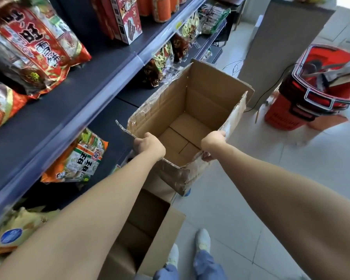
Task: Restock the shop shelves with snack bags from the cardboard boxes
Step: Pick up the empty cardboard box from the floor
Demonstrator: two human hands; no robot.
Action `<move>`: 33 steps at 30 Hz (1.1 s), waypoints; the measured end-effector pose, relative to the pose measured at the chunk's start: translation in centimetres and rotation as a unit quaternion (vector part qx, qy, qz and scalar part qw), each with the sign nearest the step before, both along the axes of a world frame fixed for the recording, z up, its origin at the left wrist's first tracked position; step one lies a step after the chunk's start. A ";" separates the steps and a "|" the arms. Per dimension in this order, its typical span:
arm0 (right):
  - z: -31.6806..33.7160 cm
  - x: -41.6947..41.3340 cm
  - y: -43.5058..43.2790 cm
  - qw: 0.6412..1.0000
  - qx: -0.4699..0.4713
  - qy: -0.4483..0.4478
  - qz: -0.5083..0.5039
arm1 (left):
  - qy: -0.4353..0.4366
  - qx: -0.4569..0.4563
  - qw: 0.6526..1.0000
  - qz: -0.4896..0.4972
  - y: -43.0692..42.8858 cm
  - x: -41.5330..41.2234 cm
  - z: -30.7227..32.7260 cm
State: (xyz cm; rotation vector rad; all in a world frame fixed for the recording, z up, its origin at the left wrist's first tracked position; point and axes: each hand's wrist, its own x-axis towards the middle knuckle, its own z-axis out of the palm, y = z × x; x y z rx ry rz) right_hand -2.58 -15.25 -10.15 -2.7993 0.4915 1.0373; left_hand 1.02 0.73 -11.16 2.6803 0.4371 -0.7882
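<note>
Box [200, 98] is held up, top open, bare bottom showing. Left hand [149, 145] grips its near-left flap edge; right hand [212, 144] grips its near-right flap. Shelf [48, 122] with snack bags [83, 158] runs just left of the box. Second box [164, 235] sits below it. Baskets [311, 93] stand to its right, open floor [251, 168] between.

Empty open cardboard box [190, 110], upright beside shelves [54, 110]
</note>
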 end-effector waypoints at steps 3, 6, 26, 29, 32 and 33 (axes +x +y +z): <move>0.8 -0.2 -1.5 0.997 0.028 -0.025 -0.065 | -0.012 0.017 0.998 -0.053 -1.7 0.6 2.0; 3.0 -1.1 -3.8 0.997 -0.005 -0.047 -0.066 | -0.027 0.045 0.991 -0.121 -4.4 1.1 4.6; 15.5 -22.3 -37.4 0.906 -0.081 -0.151 -0.388 | -0.124 -0.105 0.887 -0.432 -43.9 -11.8 16.9; 17.3 -25.3 -42.9 0.884 -0.085 -0.164 -0.430 | -0.100 -0.112 0.876 -0.458 -51.1 -14.2 17.5; 18.0 -28.4 -47.5 0.866 -0.099 -0.159 -0.464 | -0.107 -0.109 0.859 -0.488 -57.4 -16.2 17.5; 17.9 -29.2 -49.2 0.851 -0.072 -0.149 -0.499 | -0.111 -0.104 0.853 -0.499 -59.3 -16.8 17.6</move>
